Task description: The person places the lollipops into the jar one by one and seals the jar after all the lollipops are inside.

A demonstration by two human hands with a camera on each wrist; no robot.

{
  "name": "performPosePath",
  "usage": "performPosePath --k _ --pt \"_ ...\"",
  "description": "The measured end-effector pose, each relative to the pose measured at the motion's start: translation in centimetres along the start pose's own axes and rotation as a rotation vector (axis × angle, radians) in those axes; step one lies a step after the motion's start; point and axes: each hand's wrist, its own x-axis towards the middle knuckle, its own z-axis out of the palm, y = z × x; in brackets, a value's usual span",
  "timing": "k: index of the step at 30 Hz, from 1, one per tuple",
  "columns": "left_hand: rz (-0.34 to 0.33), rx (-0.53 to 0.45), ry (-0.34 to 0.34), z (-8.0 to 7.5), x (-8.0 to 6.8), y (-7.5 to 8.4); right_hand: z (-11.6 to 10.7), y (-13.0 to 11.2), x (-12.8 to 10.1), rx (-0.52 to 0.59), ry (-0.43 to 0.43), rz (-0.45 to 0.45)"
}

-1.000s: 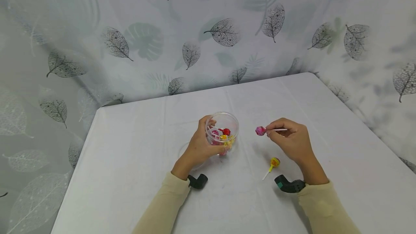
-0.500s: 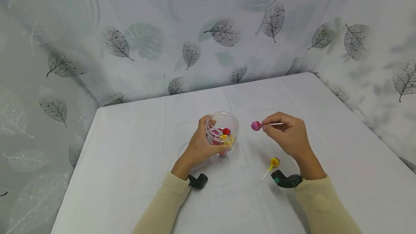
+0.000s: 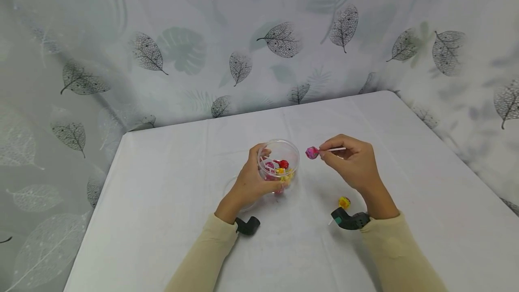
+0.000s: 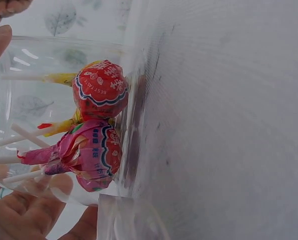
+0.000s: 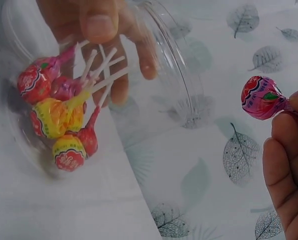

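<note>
In the head view my left hand [image 3: 248,186] holds a clear plastic jar [image 3: 280,140], fingers and thumb wrapped round its side. Several lollipops in pink, red and yellow wrappers lie inside, sticks toward the open mouth; a red-and-pink one [image 4: 91,155] shows close up in the left wrist view. To the jar's right, my right hand [image 3: 350,161] pinches a pink lollipop [image 3: 311,152] between thumb and fingers where the stick meets the wrapped head. That head [image 5: 261,98] points toward the jar, apart from its rim. Whether the jar touches the table cannot be told.
A yellow lollipop [image 3: 344,202] lies on the white-covered table [image 3: 162,193], its stick partly hidden by the right wrist camera [image 3: 349,219]. Behind my left wrist, a clear round lid [image 3: 246,208] lies on the cloth. Leaf-printed curtain [image 3: 182,48] surrounds the table's far sides.
My right hand has moved left and slightly away from me, bringing the pink lollipop nearer the jar. Its wrist camera now covers part of the yellow lollipop. The left hand has stayed put.
</note>
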Motion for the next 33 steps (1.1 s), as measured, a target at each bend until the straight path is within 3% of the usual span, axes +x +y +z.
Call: performPosePath --k 14,33 --pt "0.012 -0.005 -0.001 0.0 0.1 -0.1 1.4 -0.6 1.3 -0.007 -0.083 -0.018" --pt "0.037 -0.005 -0.004 0.0 0.1 -0.4 3.5 0.1 0.9 -0.174 -0.168 0.03"
